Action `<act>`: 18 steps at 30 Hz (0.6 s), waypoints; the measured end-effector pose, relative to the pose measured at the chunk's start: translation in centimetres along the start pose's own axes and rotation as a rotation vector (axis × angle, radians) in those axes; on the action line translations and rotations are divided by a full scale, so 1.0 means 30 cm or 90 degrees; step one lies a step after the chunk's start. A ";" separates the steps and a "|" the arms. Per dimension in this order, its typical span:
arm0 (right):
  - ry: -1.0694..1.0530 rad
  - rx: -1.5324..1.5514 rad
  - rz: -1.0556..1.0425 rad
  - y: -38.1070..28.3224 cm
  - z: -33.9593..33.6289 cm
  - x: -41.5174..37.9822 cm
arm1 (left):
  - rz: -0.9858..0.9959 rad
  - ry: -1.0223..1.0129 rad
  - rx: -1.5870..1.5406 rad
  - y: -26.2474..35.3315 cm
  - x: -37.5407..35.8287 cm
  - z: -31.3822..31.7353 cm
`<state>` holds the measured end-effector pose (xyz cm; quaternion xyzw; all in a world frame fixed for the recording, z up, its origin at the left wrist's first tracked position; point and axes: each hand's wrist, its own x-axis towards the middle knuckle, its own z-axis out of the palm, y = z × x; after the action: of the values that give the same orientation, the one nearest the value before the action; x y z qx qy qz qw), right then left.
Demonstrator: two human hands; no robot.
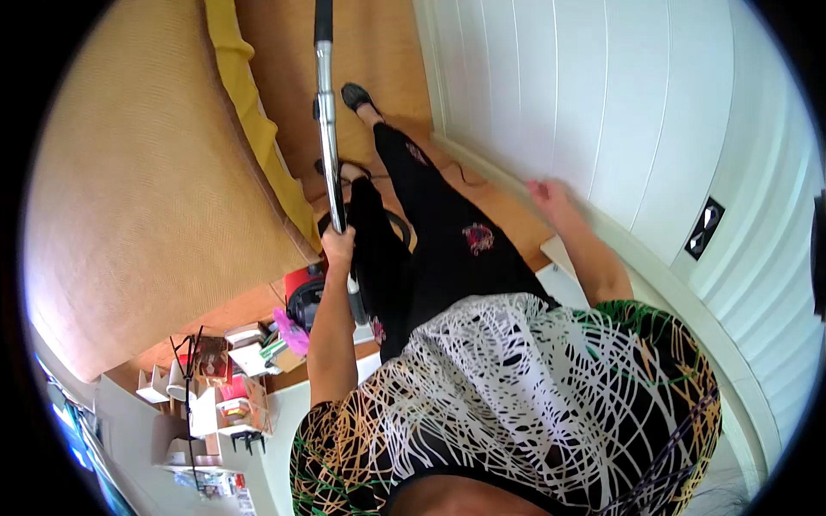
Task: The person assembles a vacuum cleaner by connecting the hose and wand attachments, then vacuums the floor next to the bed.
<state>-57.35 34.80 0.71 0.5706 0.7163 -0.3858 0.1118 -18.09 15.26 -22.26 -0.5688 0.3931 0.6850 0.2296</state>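
Observation:
My left hand (338, 246) is wrapped round the chrome wand of a vacuum cleaner (326, 129). The tube runs upward in view to a black end at the top edge, and its lower end shows below my hand, beside my leg. Partly hidden behind my left forearm is a red and black vacuum cleaner body (303, 297). A black hose loop (400, 227) curves by my legs. Off to the side, my right hand (545, 196) hangs near the white panelled wall, touching nothing that I can see. Its fingers look curled in, with nothing showing in them.
A bed with a tan cover (155, 189) and a yellow skirt (249, 103) stands to my left. White panelling (585, 95) lines my right side. A dark cord (465, 176) lies on the wooden floor (284, 60). Shelves with assorted items (228, 404) and a black stand (188, 387) are at lower left.

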 end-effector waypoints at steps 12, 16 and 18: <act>0.145 0.005 -0.114 0.108 -0.182 0.121 | -0.023 0.012 0.002 -0.104 -0.074 0.037; 0.184 -0.142 -0.146 0.085 -0.134 0.027 | -0.037 -0.034 0.009 -0.097 -0.100 0.041; 0.182 -0.210 -0.121 0.079 -0.106 0.014 | -0.048 -0.032 -0.002 -0.078 -0.099 0.051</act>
<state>-54.44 37.39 1.61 0.5235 0.8285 -0.1879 0.0640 -16.50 18.25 -19.98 -0.5664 0.3644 0.6904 0.2641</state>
